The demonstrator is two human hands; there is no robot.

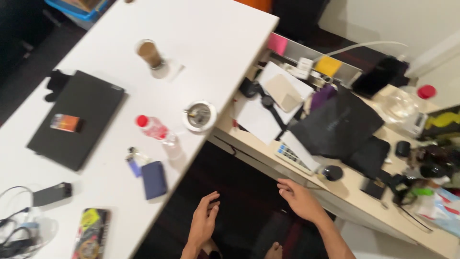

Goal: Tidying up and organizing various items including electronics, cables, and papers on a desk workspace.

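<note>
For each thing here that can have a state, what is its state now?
left hand: open, empty, held over the dark floor
right hand: open, empty, near the desk edge
laptop: closed, lying flat
water bottle: capped, lying on its side
glass: upright, holding brown drink
ashtray: upright

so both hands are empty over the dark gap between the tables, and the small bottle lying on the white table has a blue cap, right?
Not quite: the head view shows the bottle has a red cap, not blue. The rest holds: left hand and right hand are empty and open over the dark gap, and the bottle lies on the white table.
</note>
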